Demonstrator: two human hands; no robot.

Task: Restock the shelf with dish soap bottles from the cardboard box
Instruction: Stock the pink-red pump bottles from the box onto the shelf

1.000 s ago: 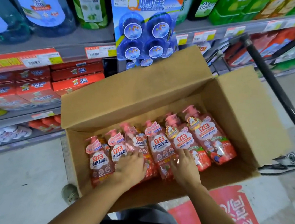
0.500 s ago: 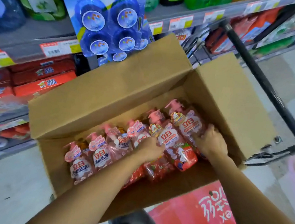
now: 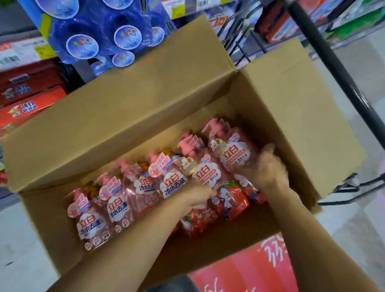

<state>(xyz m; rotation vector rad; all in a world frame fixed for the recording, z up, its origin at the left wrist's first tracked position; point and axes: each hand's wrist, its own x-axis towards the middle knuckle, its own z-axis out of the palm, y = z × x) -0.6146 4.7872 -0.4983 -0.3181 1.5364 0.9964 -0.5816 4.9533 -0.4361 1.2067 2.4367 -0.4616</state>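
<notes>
Six dish soap bottles, roughly, lying in row inside cardboard box, pump heads toward far wall. None visibly on shelf yet; restocking looks barely begun. Right hand curled over rightmost bottle near box's right end wall, fingers wrapping its far side. Left hand pressed on second bottle, grip partly hidden; cannot tell if closed. Neither bottle clearly lifted. Left to do: lift pair out, place on shelf, repeat for rest.

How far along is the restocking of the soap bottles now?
Nothing looks shelved yet: the brown cardboard box holds a full row of pink pump soap bottles. The left hand and right hand each rest on a bottle; the grip is unclear. All bottles remain.
</notes>
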